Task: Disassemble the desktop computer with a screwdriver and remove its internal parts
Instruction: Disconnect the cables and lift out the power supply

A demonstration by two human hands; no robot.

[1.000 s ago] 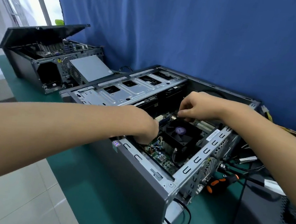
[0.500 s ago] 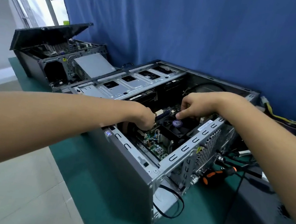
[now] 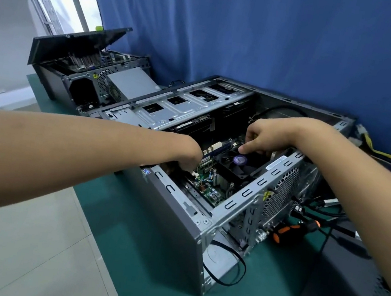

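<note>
A grey sheet-metal desktop computer case, lying on its side with the upper panel off, is being reached into by both hands. The left hand is being held just inside the near wall; its fingers are being hidden by the wrist and the case rim, so its grip cannot be told. The right hand is being held over the middle of the opening with the fingers curled downward, one fingertip touching the rim of a black square plastic cooling fan with a round purple label; whether anything is being pinched cannot be told. Between the two hands a thin blue memory module is standing on edge. Below the left hand a green circuit board, studded with small parts, is lying on the case floor. Beyond the left hand a slotted silver drive cage is spanning the case. To the right of the right hand, outside the case, an orange-and-black-handled screwdriver is lying on the smooth green mat. Far beyond the left forearm a second dark open case is sitting on the same mat
</note>
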